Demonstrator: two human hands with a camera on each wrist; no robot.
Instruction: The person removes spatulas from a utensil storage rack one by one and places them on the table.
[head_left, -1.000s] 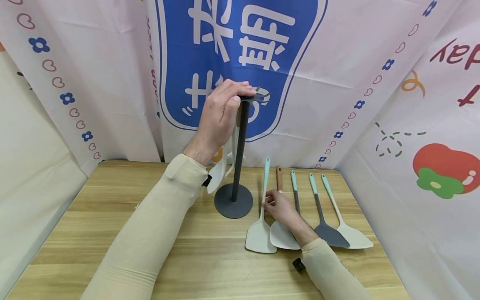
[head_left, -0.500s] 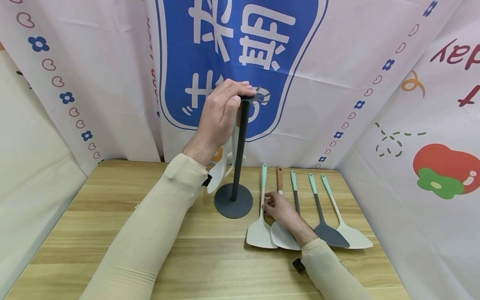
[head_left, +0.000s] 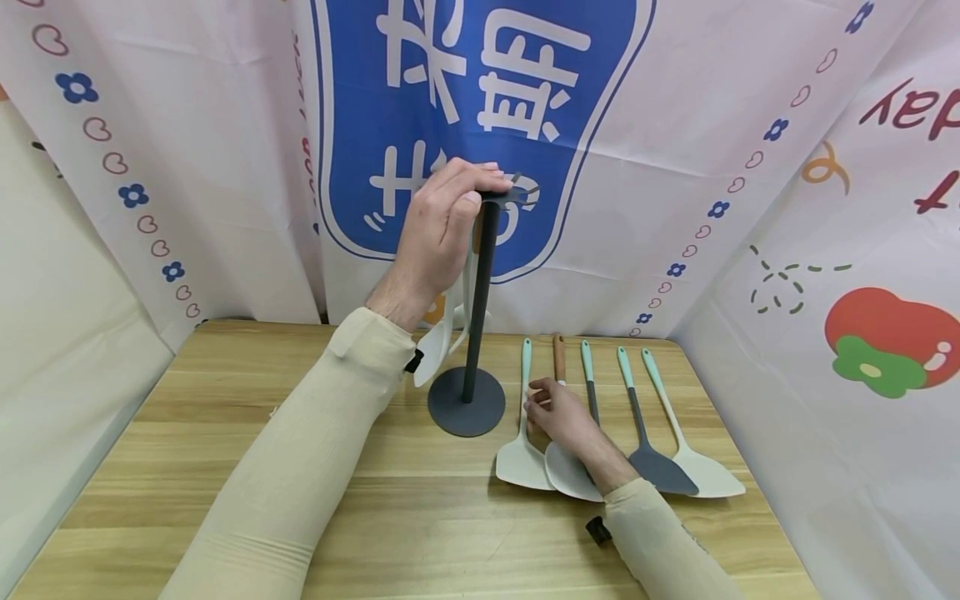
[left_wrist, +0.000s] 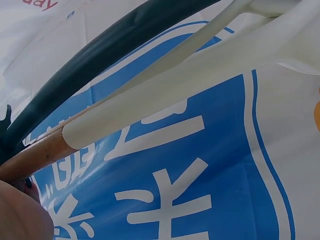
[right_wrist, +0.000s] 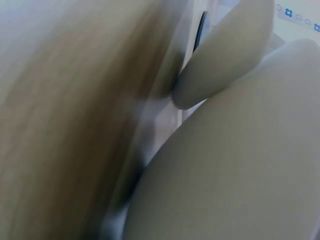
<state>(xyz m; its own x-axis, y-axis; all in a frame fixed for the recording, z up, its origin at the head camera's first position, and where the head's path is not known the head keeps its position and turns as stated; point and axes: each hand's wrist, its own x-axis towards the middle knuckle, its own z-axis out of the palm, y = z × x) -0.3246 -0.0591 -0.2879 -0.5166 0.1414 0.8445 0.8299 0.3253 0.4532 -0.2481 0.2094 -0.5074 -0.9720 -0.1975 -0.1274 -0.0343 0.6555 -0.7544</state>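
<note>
In the head view my left hand (head_left: 437, 229) grips the top of a dark grey utensil stand (head_left: 480, 308), fingers over its hook ring and thumb below. White utensils (head_left: 433, 352) hang behind the pole; in the left wrist view one shows a wooden handle (left_wrist: 42, 156) and white shaft. My right hand (head_left: 561, 419) pinches the white shaft of a spatula (head_left: 521, 465) with a mint handle, its blade at the table. Under that hand lies a white utensil with a wooden handle (head_left: 558, 357), partly hidden. The right wrist view is blurred, with pale utensil heads (right_wrist: 235, 165) close up.
To the right lie a grey spatula (head_left: 663, 471) and a white spatula (head_left: 708, 473), both mint-handled. Another mint handle (head_left: 587, 360) runs under my right hand. The wooden table (head_left: 420, 533) meets printed cloth walls (head_left: 637, 183) at the back and sides.
The spatula at my right hand has tipped down toward the table; its handle end has dropped and the shadow under its blade has shrunk. My left hand and the stand stay still.
</note>
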